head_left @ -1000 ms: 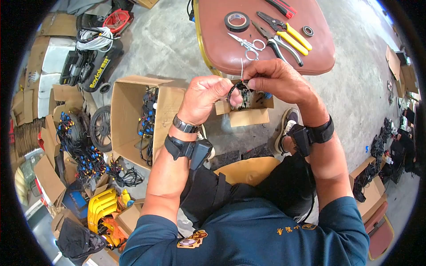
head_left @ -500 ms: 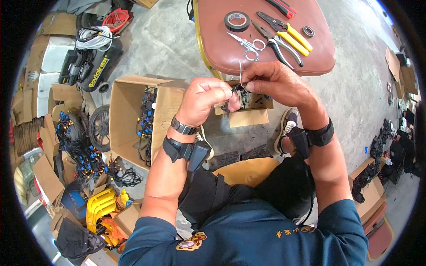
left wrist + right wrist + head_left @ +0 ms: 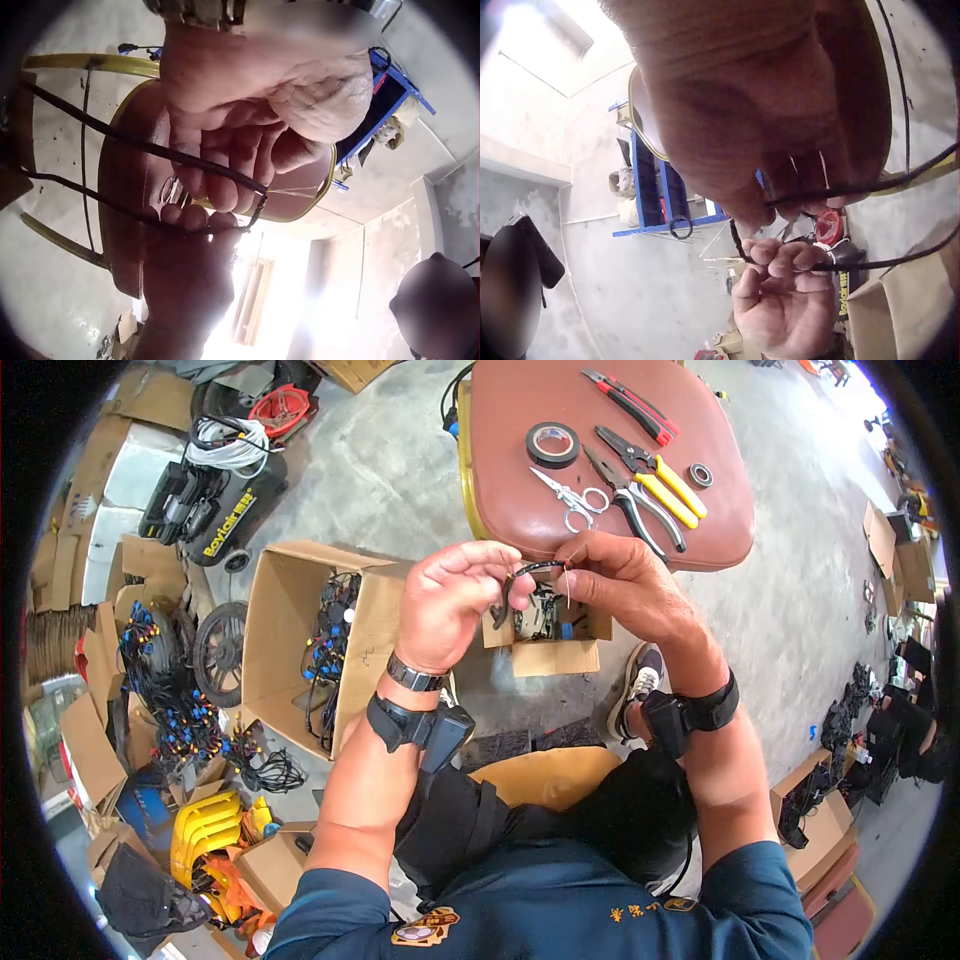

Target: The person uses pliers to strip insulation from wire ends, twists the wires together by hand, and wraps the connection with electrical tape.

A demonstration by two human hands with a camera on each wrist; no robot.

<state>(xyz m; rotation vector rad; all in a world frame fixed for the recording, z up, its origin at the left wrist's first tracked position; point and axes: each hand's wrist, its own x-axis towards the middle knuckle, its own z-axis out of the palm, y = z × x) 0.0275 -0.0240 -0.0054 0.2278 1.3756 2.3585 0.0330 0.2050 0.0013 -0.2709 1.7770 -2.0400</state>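
Observation:
A thin black cable [image 3: 541, 565] arches between the two hands in the head view. My left hand [image 3: 448, 605] pinches it with thumb and fingertips at one side. With thumb and forefinger, my right hand [image 3: 632, 588] grips the other side, and a pale thin strand hangs by those fingertips. Two lengths of the cable [image 3: 112, 133] run into the hands in the left wrist view, meeting in a short bend beyond the fingers. Fine light wires stick out near that bend. From the right wrist, the cable [image 3: 885, 264] passes through the left fingers.
A reddish padded seat [image 3: 500, 510] holds black tape [image 3: 553, 444], scissors [image 3: 572, 497], pliers [image 3: 630, 505], yellow-handled strippers [image 3: 668, 490], a red cutter [image 3: 640, 410] and a bearing [image 3: 700, 475]. A small carton [image 3: 556, 658] lies below the hands; a larger carton [image 3: 285, 645] with wiring stands left.
The hands have moved slightly apart, and the cable now shows as an arch between them. The pale strand that pointed up now hangs down at the right fingers. The head view has shifted.

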